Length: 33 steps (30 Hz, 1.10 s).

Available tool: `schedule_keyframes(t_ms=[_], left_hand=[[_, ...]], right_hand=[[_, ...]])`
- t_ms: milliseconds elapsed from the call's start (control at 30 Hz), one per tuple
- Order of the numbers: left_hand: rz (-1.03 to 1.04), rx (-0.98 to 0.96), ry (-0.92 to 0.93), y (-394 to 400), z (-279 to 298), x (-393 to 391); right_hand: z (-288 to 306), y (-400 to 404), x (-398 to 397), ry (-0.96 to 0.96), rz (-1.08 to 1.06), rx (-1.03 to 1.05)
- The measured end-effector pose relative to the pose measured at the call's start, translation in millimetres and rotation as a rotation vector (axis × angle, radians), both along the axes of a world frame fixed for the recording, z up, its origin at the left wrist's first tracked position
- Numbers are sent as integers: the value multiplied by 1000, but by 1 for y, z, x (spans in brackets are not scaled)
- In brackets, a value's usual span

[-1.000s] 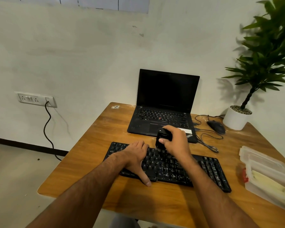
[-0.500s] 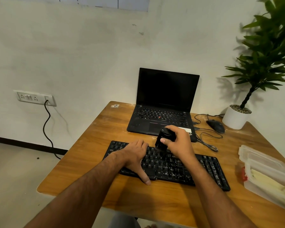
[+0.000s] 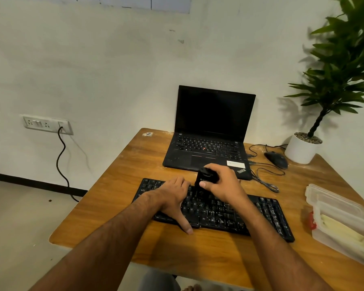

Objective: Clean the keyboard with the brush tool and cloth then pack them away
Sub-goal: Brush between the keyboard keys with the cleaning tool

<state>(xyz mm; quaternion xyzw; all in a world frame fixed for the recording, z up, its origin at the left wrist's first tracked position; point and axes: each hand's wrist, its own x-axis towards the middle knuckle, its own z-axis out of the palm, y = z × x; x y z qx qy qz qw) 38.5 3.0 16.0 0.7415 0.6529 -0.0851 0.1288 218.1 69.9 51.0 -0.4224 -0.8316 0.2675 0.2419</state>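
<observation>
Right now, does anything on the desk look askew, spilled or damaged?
Nothing stands out. The keyboard lies flat on the desk, the left hand resting on it while the right hand holds the brush tool upright over the keys. No spills are visible.

The keyboard [image 3: 229,211] lay on the worktop [image 3: 118,185] near its front edge, with the laptop [image 3: 208,143] behind it toward the back edge. The mouse [image 3: 276,160] and the potted plant [image 3: 303,148] sat at the back right corner. A lidded container [image 3: 343,225] stood along the right edge, right of the keyboard
</observation>
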Motion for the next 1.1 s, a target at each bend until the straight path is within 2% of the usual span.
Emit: schedule_keyframes(t_ms=[67,133,300,467,567,733,967,1100], left_hand=[[3,-5,-2,1,0,0],[4,2,-8,1,-1,0],[2,5,-4,1,-2,0],[1,5,4,2,-2,-1],[3,6,0,1,-1,0],[-1,-5,11,1,-1,0],[0,-10,9,0,1,2],[-3,-4,12,0,2,1]], right_hand=[[6,1,4,-52,48,-36],[11,4,4,-23,64,-88],[0,6,-4,76,-70,-14],[7,8,0,-33,12,-118],[13,13,0,38,29,-266],[-3,15,-9,143,-115,-182],[0,19,-3,96,-59,-293],[4,22,-10,159,-84,-307]])
